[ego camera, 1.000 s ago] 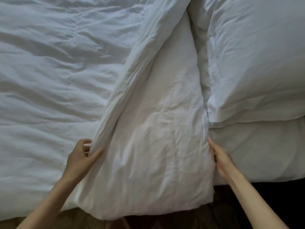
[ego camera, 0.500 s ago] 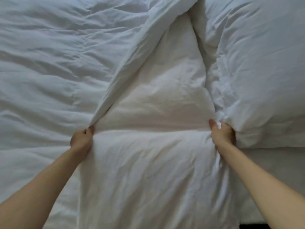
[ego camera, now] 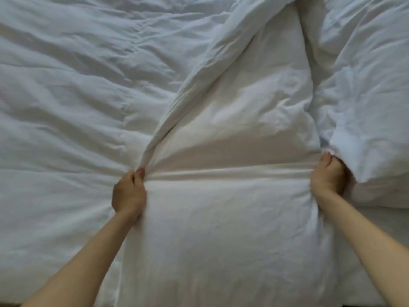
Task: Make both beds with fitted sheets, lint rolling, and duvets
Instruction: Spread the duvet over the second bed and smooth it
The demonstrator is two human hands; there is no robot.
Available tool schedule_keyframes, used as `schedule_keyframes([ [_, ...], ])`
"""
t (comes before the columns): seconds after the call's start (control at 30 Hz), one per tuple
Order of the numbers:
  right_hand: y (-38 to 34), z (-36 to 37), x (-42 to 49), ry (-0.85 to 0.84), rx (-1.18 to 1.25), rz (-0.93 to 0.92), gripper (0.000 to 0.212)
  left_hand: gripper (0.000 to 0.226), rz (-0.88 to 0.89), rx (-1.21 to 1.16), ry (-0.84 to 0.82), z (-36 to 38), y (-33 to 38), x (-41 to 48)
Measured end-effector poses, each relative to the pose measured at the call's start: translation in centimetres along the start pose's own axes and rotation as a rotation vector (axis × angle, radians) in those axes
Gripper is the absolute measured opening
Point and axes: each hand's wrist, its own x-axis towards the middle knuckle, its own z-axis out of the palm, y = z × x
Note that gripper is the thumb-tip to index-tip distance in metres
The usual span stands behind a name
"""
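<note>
White bedding fills your view: a rumpled duvet [ego camera: 77, 107] on the left, a pillow [ego camera: 371, 96] crowding the right. Your left hand [ego camera: 129, 191] and right hand [ego camera: 329, 176], well apart, each clamp the folded-back duvet strip [ego camera: 232, 134] between them.

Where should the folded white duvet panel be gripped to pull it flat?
Grip the duvet panel at its two side edges, left hand from the left, right hand from the right, as now. The taut crease between both fists suggests that edge grips spread it evenly.
</note>
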Motion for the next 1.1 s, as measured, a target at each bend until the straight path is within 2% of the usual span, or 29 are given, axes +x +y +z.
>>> schedule_keyframes([
  [0.1, 0.1, -0.9, -0.6, -0.100, 0.040, 0.109, 0.054, 0.047, -0.046, -0.145, -0.083, -2.2, -1.1, -1.0],
  [0.2, 1.8, -3.5, -3.4, -0.213, 0.138, 0.238, 0.052, 0.044, -0.231, -0.355, -0.232, -5.3, -4.6, -5.0],
  [0.27, 3.5, -4.6, -7.0, -0.315, 0.068, 0.380, 0.068, 0.032, -0.314, -0.350, -0.376, -5.9, -7.4, -8.7],
  [0.33, 4.6, -4.9, -9.7, -0.333, -0.025, 0.377, 0.073, 0.025, -0.241, -0.246, -0.476, -5.7, -9.8, -11.3],
  [0.43, 5.0, -4.8, -10.7, -0.286, -0.129, 0.243, 0.065, 0.031, -0.180, -0.186, -0.346, -5.0, -11.6, -12.2],
  [0.53, 5.1, -4.8, -10.7, -0.239, -0.157, 0.234, 0.067, 0.031, -0.200, -0.174, -0.256, -5.4, -11.9, -12.3],
  [0.63, 4.5, -5.4, -11.6, -0.191, -0.181, 0.260, 0.061, 0.013, -0.236, -0.179, -0.213, -8.1, -13.3, -12.3],
  [0.7, 3.4, -5.4, -12.8, -0.122, -0.211, 0.169, 0.069, 0.005, -0.100, -0.057, -0.083, -10.8, -14.9, -11.2],
  [0.77, 1.2, -5.2, -14.9, -0.074, -0.175, -0.023, 0.080, 0.014, -0.015, 0.011, 0.027, -13.1, -16.0, -8.9],
  [0.87, -3.2, -2.2, -18.5, -0.101, -0.128, -0.191, 0.083, 0.021, 0.068, 0.107, 0.040, -15.2, -17.5, -5.0],
  [0.97, -8.1, 3.5, -25.0, -0.150, -0.167, -0.240, 0.069, 0.024, 0.117, 0.163, 0.024, -16.9, -19.8, -1.7],
  [1.0, -9.9, 5.6, -28.4, -0.202, -0.194, -0.293, 0.067, 0.026, 0.119, 0.174, 0.019, -17.6, -20.9, -0.8],
  [1.07, -14.0, 8.7, -37.1, -0.473, -0.301, -0.436, 0.076, 0.032, 0.144, 0.237, 0.000, -18.9, -22.8, 0.9],
  [1.1, -15.7, 9.9, -41.9, -0.630, -0.323, -0.629, 0.079, 0.037, 0.163, 0.277, -0.016, -19.8, -23.8, 1.6],
])
